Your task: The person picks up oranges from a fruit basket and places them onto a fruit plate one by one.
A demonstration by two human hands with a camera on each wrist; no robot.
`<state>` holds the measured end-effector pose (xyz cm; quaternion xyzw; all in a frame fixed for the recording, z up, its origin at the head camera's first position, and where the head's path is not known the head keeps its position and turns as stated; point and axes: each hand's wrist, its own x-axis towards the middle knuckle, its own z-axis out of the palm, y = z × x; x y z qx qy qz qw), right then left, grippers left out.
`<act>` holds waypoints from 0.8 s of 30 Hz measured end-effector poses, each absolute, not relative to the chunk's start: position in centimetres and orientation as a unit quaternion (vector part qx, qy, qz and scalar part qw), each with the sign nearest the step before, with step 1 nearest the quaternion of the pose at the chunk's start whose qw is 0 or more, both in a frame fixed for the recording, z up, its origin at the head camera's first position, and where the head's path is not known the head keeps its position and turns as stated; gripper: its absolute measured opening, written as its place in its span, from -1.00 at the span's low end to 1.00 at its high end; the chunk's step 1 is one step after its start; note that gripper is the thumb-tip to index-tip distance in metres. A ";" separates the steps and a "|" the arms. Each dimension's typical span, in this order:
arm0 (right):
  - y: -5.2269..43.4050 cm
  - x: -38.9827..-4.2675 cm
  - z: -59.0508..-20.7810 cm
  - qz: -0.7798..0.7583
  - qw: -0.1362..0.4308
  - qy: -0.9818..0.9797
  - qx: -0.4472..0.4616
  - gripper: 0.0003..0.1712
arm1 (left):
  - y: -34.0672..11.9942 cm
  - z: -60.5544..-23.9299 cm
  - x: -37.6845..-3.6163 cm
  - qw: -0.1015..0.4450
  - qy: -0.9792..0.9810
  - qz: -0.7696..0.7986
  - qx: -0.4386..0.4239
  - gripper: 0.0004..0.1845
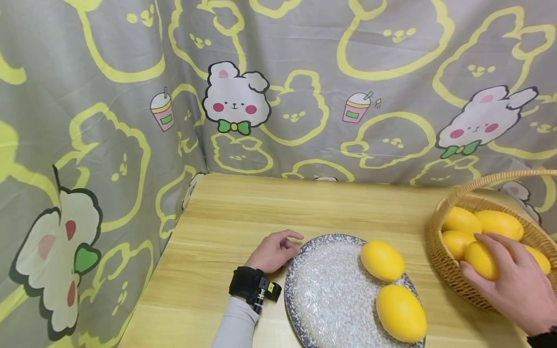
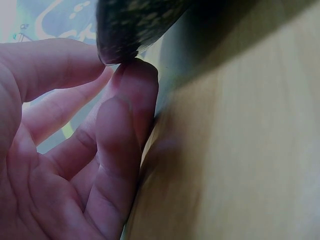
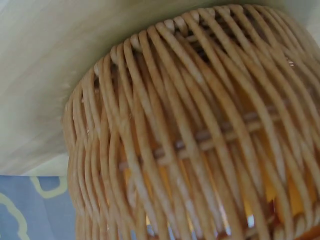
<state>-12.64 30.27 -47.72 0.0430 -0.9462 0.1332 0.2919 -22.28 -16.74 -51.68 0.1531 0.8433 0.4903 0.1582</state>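
Observation:
My right hand (image 1: 518, 280) reaches into the wicker basket (image 1: 448, 275), its thumb and fingers curled over a yellow lemon (image 1: 480, 261). Several more lemons (image 1: 498, 224) lie around that one. On the table, a round speckled grey plate (image 1: 330, 295) with a dark rim carries two lemons, one (image 1: 383, 261) behind the other (image 1: 401, 313) along its right side. My left hand (image 1: 271, 252) is at the plate's left edge, and the left wrist view shows the dark rim (image 2: 135, 30) between its fingertips. The right wrist view holds only the basket's woven side (image 3: 190, 125); the right hand is out of sight there.
Light wood tabletop (image 1: 243, 208) runs under everything. A grey curtain (image 1: 304, 48) with yellow cartoon outlines hangs along the back and left edges. The basket's arched handle (image 1: 500, 179) rises above the lemons, behind my right hand.

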 end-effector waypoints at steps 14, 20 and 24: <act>29.5 -12.4 -48.5 0.138 0.282 -0.948 -0.050 -0.35 | -16.8 -51.6 -22.2 0.157 0.844 0.490 0.148 -0.66; 29.5 -12.5 -48.6 0.143 0.297 -0.943 -0.052 -0.38 | -16.7 -51.6 -22.2 0.158 0.846 0.487 0.149 -0.66; 29.5 -12.4 -48.7 0.145 0.299 -0.942 -0.054 -0.39 | -16.6 -51.6 -22.2 0.161 0.846 0.487 0.148 -0.66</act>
